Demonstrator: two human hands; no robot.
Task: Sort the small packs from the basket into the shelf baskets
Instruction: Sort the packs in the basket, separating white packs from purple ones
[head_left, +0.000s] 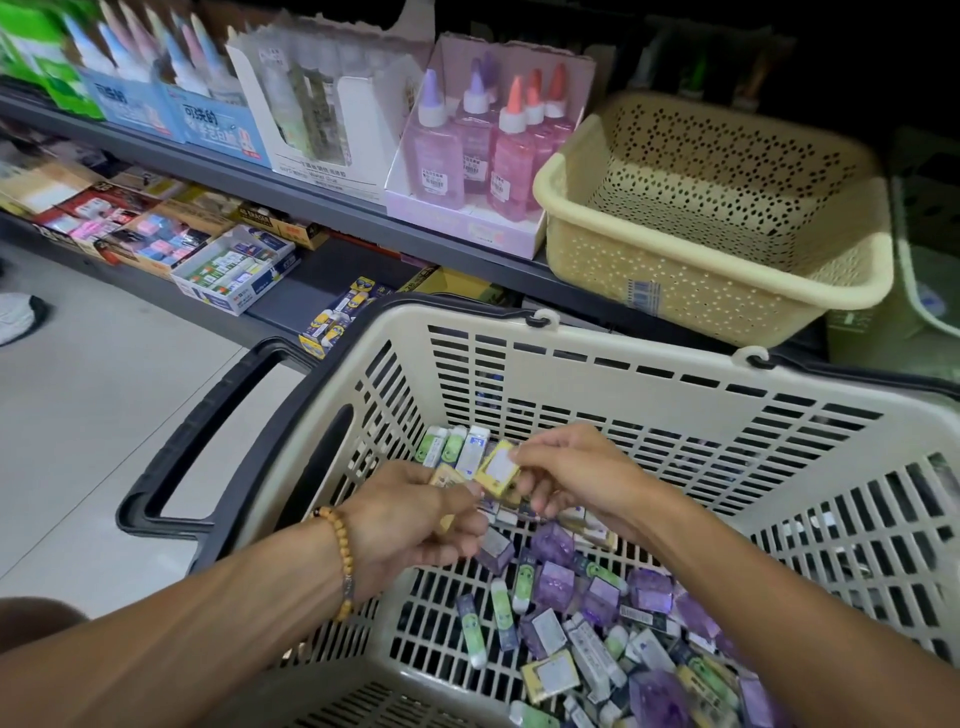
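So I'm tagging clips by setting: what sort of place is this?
Most likely a stationery shop aisle. Shelves carry glue bottles in display boxes and trays of boxed erasers, and both hands work over a shopping basket full of small packs. An empty cream basket sits on the shelf.

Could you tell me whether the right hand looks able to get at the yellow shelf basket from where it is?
Probably yes: the right hand pinches a yellow pack, and the yellow shelf basket sits open-topped just beyond the shopping basket, nothing between.
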